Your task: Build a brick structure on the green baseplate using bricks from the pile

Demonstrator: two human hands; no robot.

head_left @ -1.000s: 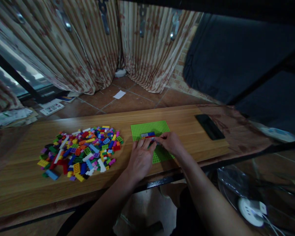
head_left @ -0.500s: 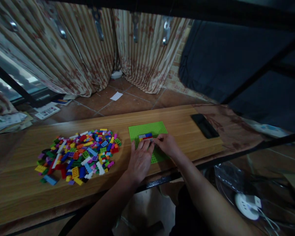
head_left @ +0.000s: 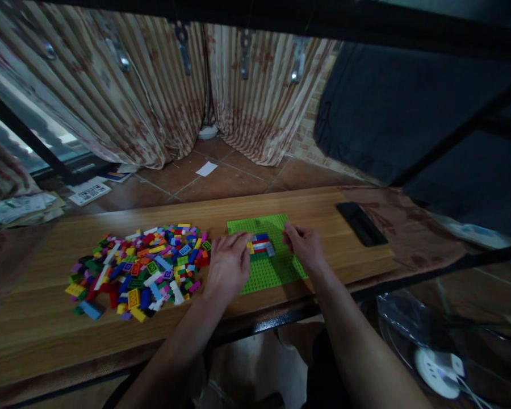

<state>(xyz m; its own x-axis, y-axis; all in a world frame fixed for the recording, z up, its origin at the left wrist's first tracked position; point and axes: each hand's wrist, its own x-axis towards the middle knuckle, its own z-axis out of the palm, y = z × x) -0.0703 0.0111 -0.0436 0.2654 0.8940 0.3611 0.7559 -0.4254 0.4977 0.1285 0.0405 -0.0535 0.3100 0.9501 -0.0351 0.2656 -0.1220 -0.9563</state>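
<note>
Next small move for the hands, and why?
Probably the left hand over to the loose brick pile for another piece. It is the hand nearer the pile, and the green plate has bare studs in front of the brick cluster. Can't tell whether the right hand holds anything.

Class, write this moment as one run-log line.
left hand: by joined bricks, contact unclear; right hand: apart from them, grip unclear; joined bricks: on baseplate; pile: left of baseplate
</note>
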